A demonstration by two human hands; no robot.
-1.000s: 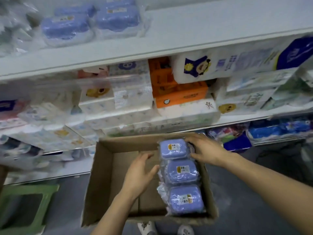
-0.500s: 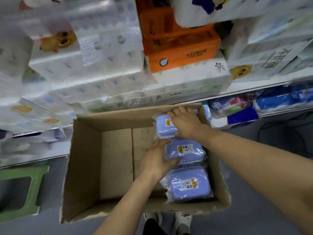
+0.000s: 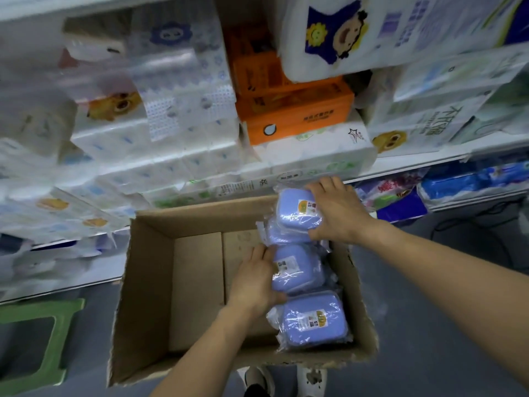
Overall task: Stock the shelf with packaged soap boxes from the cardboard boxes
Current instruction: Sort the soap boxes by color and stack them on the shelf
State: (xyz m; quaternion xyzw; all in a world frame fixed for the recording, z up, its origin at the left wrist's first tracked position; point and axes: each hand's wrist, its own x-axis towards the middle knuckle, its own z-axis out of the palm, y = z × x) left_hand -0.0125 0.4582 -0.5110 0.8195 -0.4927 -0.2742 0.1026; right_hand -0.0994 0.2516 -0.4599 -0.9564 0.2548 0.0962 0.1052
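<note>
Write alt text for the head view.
Two hands reach into a cardboard box: the right hand grips the far blue soap pack, the left hand holds the middle pack. Tissue packs fill the shelves behind.

We find very little legible text. The white tissue pack (image 3: 423, 124) on the shelf at upper right bears large green Chinese characters; we read the first two as 不花 and cannot make out the third. The orange pack (image 3: 297, 118) carries a line of small dark Chinese characters on its front face, too small for us to read. The three soap boxes (image 3: 312, 319) in the cardboard box (image 3: 148, 282) each carry a small white and yellow label; its print is illegible. A strip of print on the white pack (image 3: 315, 156) below the orange one is blurred.
</note>
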